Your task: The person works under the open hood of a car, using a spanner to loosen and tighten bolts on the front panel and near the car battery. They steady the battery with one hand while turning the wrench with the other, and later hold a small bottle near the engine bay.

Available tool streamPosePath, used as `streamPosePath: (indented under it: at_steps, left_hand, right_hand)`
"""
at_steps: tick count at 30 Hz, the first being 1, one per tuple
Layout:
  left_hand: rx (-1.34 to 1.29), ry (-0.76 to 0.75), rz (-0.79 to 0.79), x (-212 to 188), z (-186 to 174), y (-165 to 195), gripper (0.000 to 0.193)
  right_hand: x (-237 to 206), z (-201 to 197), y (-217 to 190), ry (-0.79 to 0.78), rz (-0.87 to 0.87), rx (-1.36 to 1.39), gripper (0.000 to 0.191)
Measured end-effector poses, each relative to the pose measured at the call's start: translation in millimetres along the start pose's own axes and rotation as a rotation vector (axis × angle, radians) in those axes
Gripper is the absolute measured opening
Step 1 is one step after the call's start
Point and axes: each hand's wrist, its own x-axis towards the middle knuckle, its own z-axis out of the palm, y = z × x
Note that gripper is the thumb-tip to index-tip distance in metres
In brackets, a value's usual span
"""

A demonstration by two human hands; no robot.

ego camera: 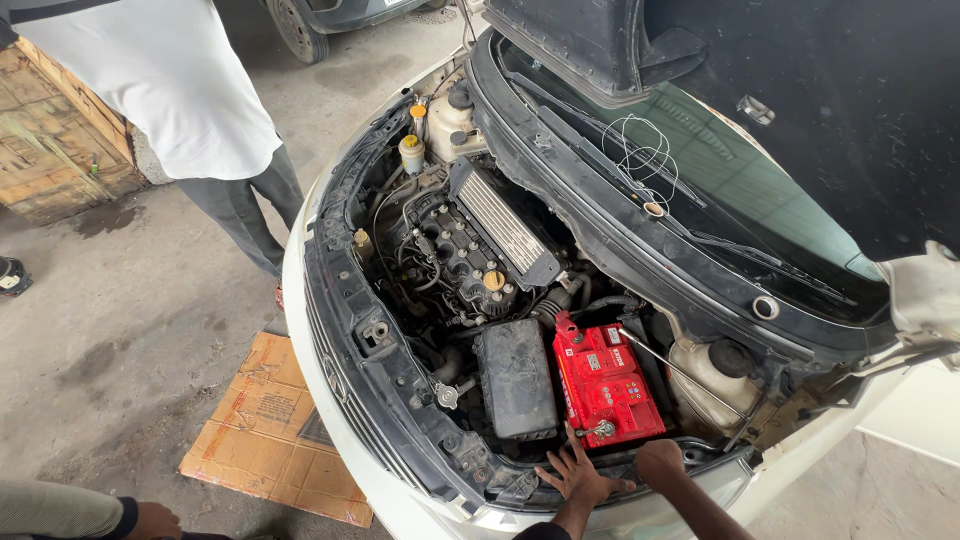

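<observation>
Head view, looking down: left hand (578, 478) is spread flat on the car's front edge, fingers wide, holding nothing. Right hand (661, 463) is curled just beside it; can't tell if it grips anything. Right above both sits the red battery (603, 383), with a black box (516, 380) to its left. Further out, the engine (470, 250), then a person in a white shirt (165, 80).

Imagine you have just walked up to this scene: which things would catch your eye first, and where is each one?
The bright red battery stands out first, at the near right of the open engine bay, beside a black box. Just below it, the left hand lies spread on the car's front edge and the right hand rests closed next to it. On the concrete floor to the left lies a flattened cardboard sheet.
</observation>
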Motion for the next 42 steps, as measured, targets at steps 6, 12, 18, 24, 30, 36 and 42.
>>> streamPosePath:
  at_steps: [6, 12, 18, 24, 30, 36, 42]
  left_hand:
    - [0.01, -0.021, 0.003, 1.5, -1.3, -1.1, 0.173]
    - [-0.009, -0.028, 0.005, 1.8, -0.1, -1.2, 0.173]
    - [0.028, -0.039, -0.02, 3.7, -1.2, 0.3, 0.173]
    - [0.034, -0.051, -0.025, 2.3, -1.8, 0.7, 0.173]
    - [0.022, -0.029, 0.006, -0.4, -3.4, 0.3, 0.174]
    - [-0.019, -0.031, 0.014, -5.8, -7.0, 2.6, 0.172]
    - [0.012, -0.035, -0.013, -12.7, -14.9, 6.7, 0.17]
  right_hand:
    - [-7.7, 3.1, 5.5, 0.098, 0.168, 0.262, 0.018]
    - [-12.4, 5.0, 3.7, 0.092, 0.006, 0.129, 0.02]
    - [-16.3, 8.7, 3.9, 0.097, 0.179, 0.291, 0.029]
    - [-15.4, 10.2, 0.7, 0.14, 0.151, 0.335, 0.028]
    - [-5.7, 4.2, -2.3, 0.018, 0.162, 0.171, 0.016]
    - [-10.6, -1.5, 3.9, 0.066, 0.024, 0.142, 0.016]
    - [-25.6, -8.5, -3.5, 0.106, 0.249, 0.368, 0.021]
